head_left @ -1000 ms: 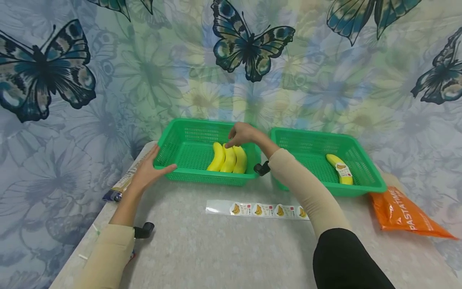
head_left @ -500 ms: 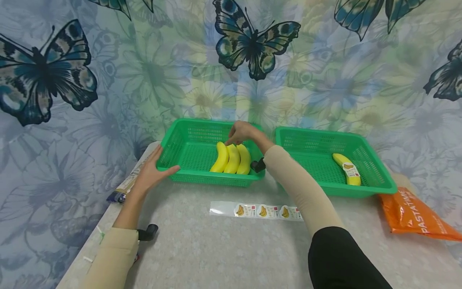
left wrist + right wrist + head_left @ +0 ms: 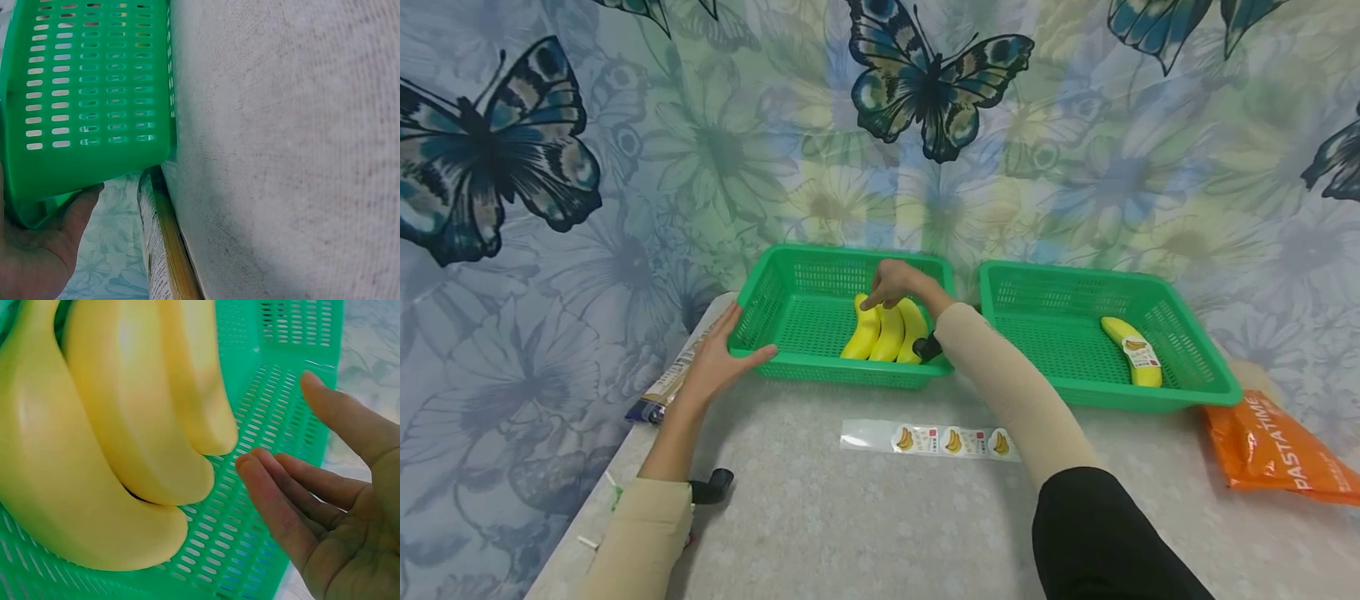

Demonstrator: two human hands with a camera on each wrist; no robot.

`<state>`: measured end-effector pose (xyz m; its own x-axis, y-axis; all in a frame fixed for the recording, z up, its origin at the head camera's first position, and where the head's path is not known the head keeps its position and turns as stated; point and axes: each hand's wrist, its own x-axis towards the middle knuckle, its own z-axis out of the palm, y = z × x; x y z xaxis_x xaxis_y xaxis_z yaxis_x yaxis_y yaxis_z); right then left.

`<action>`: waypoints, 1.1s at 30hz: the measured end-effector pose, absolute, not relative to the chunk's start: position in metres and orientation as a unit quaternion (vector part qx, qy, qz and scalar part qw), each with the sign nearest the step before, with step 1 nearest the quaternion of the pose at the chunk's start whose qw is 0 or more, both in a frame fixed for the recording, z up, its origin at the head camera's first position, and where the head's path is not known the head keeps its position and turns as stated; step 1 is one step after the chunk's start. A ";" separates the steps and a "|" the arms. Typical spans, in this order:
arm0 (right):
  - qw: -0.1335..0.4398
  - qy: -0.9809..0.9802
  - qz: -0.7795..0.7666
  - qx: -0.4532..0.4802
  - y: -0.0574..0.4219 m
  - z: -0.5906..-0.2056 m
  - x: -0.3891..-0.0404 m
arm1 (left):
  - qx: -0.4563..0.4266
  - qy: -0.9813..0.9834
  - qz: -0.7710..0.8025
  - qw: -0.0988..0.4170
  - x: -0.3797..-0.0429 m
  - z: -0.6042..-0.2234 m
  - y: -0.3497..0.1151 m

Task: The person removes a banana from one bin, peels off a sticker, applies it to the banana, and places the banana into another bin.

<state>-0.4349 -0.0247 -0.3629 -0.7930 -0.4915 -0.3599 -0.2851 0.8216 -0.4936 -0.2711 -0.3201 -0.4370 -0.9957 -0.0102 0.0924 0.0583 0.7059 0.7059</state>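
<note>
My left hand rests at the front left corner of the left green basket, fingers along its side and thumb extended on the front rim. The left wrist view shows that hand around the corner of the basket's slotted wall. Three yellow bananas lie side by side in this basket: left banana, middle banana, right banana. Over their far ends is my right hand. Seen from the right wrist, that hand has thumb and fingers spread apart, beside the banana tips, holding nothing.
Inside the right green basket lies a banana bearing a label. A strip of banana stickers lies on the table before the baskets. An orange bag is at the right, a printed packet at the left.
The head view has shifted slightly, moving the baskets rightward in frame. My right hand has moved a little left over the bananas, toward the leftmost one. My left hand stays at the basket corner.
</note>
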 end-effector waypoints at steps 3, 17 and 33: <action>0.246 0.927 -0.190 -0.211 -0.031 -0.370 -0.439 | -0.012 -0.922 -0.385 0.047 -0.272 -0.438 -0.320; 0.283 0.935 -0.169 -0.129 -0.053 -0.393 -0.430 | -0.002 -0.922 -0.384 0.053 -0.270 -0.437 -0.319; 0.319 0.918 -0.205 -0.111 -0.059 -0.398 -0.428 | -0.001 -0.920 -0.388 0.052 -0.269 -0.437 -0.318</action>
<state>-0.4280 -0.0586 -0.3984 -0.7715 -0.3348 -0.5409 -0.0727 0.8911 -0.4479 -0.2689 -0.3181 -0.4369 -0.9945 -0.0390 0.0972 0.0425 0.6984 0.7145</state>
